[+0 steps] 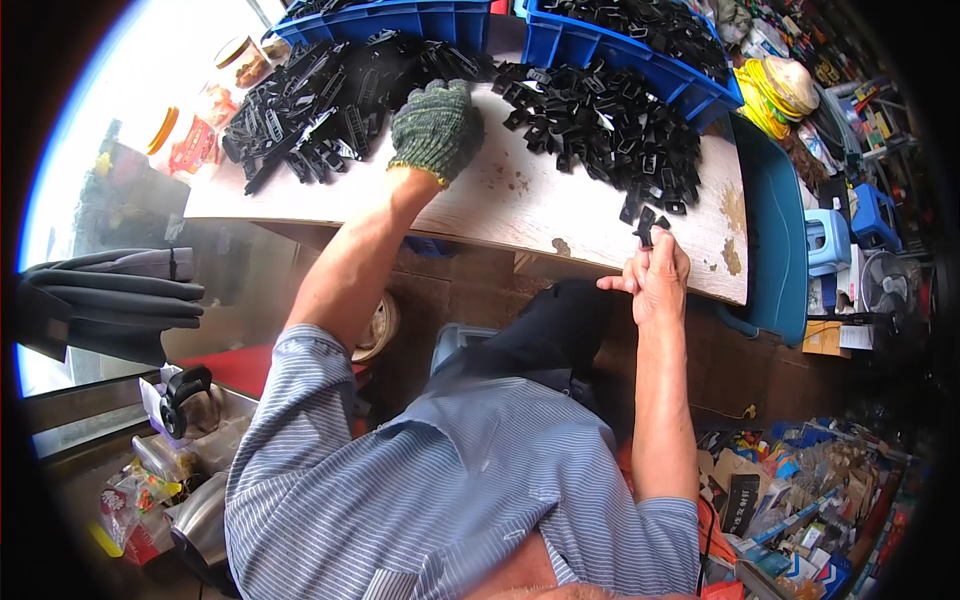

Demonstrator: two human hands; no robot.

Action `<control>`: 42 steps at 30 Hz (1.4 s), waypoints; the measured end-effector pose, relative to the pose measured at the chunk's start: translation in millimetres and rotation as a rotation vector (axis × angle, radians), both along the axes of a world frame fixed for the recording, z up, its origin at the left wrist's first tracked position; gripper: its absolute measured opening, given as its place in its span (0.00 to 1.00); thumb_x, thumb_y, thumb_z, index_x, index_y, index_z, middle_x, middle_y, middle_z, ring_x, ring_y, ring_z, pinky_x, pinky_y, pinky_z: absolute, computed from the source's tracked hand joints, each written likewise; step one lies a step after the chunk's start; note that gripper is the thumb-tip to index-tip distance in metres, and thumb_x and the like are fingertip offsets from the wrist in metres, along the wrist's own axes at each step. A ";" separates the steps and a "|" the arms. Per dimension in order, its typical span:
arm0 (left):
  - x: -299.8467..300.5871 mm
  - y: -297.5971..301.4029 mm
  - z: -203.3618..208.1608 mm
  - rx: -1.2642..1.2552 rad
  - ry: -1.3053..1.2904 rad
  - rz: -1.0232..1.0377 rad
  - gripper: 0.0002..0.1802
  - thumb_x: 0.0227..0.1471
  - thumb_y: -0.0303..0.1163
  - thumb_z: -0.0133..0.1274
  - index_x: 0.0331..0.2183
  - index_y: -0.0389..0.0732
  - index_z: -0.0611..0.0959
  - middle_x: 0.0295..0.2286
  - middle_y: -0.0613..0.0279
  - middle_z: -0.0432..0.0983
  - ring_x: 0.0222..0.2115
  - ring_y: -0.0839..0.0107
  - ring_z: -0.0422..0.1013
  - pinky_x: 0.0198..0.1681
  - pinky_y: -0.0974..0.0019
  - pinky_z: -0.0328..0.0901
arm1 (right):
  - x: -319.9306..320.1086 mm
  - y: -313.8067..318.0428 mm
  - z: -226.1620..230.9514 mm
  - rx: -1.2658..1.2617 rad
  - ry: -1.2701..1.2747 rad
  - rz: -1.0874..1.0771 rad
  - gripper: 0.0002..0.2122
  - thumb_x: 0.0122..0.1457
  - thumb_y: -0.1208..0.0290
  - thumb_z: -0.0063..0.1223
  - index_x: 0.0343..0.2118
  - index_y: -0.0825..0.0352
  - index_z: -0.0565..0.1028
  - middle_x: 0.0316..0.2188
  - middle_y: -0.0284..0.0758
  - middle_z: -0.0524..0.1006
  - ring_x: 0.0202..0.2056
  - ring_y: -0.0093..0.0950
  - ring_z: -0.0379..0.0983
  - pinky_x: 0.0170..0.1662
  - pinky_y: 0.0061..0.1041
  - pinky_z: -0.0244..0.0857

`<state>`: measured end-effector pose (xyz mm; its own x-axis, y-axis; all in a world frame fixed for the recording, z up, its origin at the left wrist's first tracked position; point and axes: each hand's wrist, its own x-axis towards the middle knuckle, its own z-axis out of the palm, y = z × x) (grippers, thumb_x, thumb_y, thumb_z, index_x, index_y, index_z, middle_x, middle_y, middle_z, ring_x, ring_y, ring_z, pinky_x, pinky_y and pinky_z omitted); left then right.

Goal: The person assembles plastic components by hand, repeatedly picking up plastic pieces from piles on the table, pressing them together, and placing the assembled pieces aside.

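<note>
My left hand (437,130), in a dark green knitted glove, is at the inner edge of a pile of long black plastic pieces (320,105) on the table. Its fingers curl downward, and their tips and anything in them are hidden. Near the table's front right edge, my bare right hand (655,275) pinches a small black plastic piece (648,224) between thumb and finger. Just beyond it spreads a heap of short black plastic pieces (630,130).
Two blue crates (385,28) (640,75) of black pieces stand along the table's (500,190) far side. A teal bin (775,250) stands against its right end. Jars (190,140) are at the far left, with a folded dark umbrella (120,295) nearer. Clutter (800,500) fills the lower right.
</note>
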<state>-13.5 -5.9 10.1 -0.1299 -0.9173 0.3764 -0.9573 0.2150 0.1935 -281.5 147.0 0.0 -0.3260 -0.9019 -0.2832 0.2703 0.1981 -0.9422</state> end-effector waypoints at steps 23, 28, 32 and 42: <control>-8.4 30.9 1.5 0.187 0.812 -0.345 0.21 0.50 0.30 0.56 0.48 0.37 0.77 0.29 0.51 0.81 0.31 0.57 0.79 0.36 0.54 0.72 | 1.9 1.1 -5.1 0.050 -0.052 -0.115 0.17 0.64 0.56 0.45 0.19 0.57 0.64 0.09 0.23 0.53 0.10 0.19 0.53 0.19 0.39 0.75; -15.5 54.8 -24.6 0.035 0.458 -0.321 0.11 0.54 0.34 0.55 0.39 0.40 0.80 0.26 0.49 0.79 0.27 0.50 0.77 0.32 0.51 0.70 | 3.6 3.7 -3.9 0.043 -0.075 -0.127 0.18 0.64 0.56 0.43 0.18 0.57 0.62 0.10 0.23 0.53 0.10 0.19 0.52 0.18 0.38 0.74; -19.6 65.5 -30.1 0.152 0.353 -0.351 0.12 0.57 0.39 0.55 0.32 0.40 0.79 0.24 0.50 0.76 0.26 0.48 0.75 0.31 0.49 0.69 | 2.2 4.0 -12.9 0.039 -0.077 -0.156 0.18 0.64 0.55 0.44 0.20 0.58 0.62 0.11 0.23 0.55 0.10 0.18 0.52 0.18 0.39 0.74; -88.3 112.0 -26.1 0.460 0.977 -0.771 0.09 0.62 0.32 0.53 0.41 0.38 0.80 0.30 0.64 0.76 0.31 0.75 0.71 0.37 0.68 0.68 | 13.1 -2.0 -6.1 0.009 -0.034 -0.276 0.16 0.62 0.54 0.42 0.25 0.62 0.69 0.12 0.25 0.57 0.12 0.22 0.55 0.17 0.39 0.72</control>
